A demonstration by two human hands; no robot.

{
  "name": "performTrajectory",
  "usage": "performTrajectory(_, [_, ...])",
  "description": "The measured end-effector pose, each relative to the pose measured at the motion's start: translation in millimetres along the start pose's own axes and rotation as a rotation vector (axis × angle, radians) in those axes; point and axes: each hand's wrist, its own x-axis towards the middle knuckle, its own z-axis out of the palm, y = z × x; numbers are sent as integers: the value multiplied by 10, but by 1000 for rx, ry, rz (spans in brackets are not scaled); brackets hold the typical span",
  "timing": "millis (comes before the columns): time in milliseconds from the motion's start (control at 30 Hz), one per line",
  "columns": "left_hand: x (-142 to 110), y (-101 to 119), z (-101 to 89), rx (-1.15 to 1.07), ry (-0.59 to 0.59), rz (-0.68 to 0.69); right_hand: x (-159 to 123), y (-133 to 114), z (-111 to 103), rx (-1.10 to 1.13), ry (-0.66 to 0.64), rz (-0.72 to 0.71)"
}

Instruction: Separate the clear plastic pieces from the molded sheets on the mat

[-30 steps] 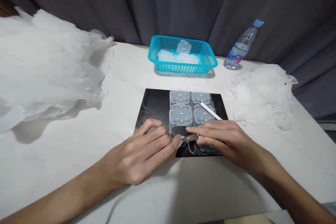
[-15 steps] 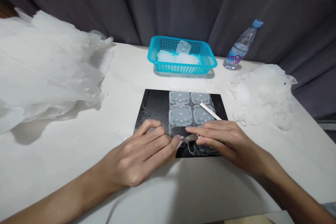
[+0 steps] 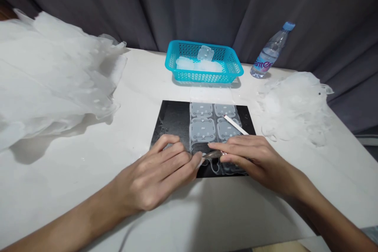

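Note:
My left hand [image 3: 162, 173] rests at the front left of a black board [image 3: 174, 116], fingers curled. Between its thumb and index finger is a small translucent piece [image 3: 201, 162], mostly hidden by the fingers. My right hand [image 3: 254, 153] pinches a small pointed metal tool [image 3: 212, 154] between thumb and index finger. Its tip touches or nearly touches the piece; the tool's rear is hidden in the hand. Beyond the hands, a translucent moulded sheet [image 3: 203, 129] with rounded-square parts lies on the board. A cut-out gap and a loose thin strip [image 3: 215, 167] show near the tool.
A white stick [image 3: 235, 124] lies across the sheet, partly behind my right hand. A blue basket [image 3: 203, 76] with translucent pieces stands behind the board. A water bottle [image 3: 265, 61] is at back right. Translucent heaps lie left [image 3: 59, 75] and right [image 3: 295, 102]. A curtain [image 3: 201, 4] hangs behind.
Almost nothing differs. The whole view has shifted very slightly; both hands, the metal tool and the piece keep nearly the same places.

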Motion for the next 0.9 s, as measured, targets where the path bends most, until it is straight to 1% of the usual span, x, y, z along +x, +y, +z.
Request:
performTrajectory(200, [-96, -30, 97, -48, 62, -47, 10, -14, 0, 2, 14, 10])
performTrajectory(300, [-92, -21, 77, -85, 52, -76, 14, -8, -9, -1, 33, 17])
performTrajectory(400, [-78, -12, 63, -80, 32, -69, -2, 20, -30, -28, 71, 54])
performTrajectory(533, [-57, -26, 74, -47, 67, -39, -34, 64, -55, -26, 102, 115])
performTrajectory(700, [17, -24, 15, -79, 45, -44, -38, 86, -53, -30, 103, 126])
performTrajectory(833, [58, -12, -16, -110, 74, -72, -21, 68, -59, -22, 92, 119])
performTrajectory(900, [65, -12, -18, -124, 76, -81, -16, 47, -68, -4, 61, 119])
